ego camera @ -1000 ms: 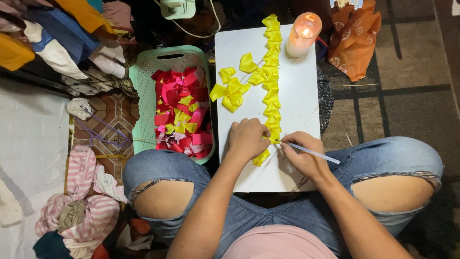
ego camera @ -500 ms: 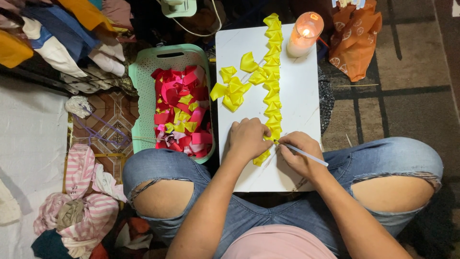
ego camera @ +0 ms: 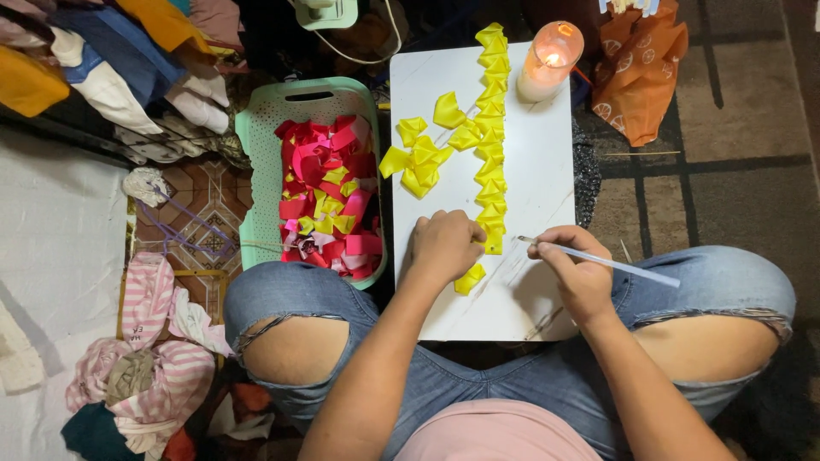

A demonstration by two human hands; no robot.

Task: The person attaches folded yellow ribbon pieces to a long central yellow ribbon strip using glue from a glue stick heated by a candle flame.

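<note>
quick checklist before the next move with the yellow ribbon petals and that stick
1. Left hand pressing the lower end of the yellow petal row: ok.
2. Right hand gripping the thin white stick, tip aimed toward the row: ok.
3. Spare yellow petals lying on the white board: ok.
4. Lit candle close to the row's top: not ok.
5. Stick tip touching a petal: cannot tell.
6. Green basket of ribbon pieces beside the board: ok.

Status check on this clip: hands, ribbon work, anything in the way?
Left hand pressing the yellow ribbon chain on the white board. Right hand pinching a thin white stick. Lit candle at the board's far corner, apart.
</note>
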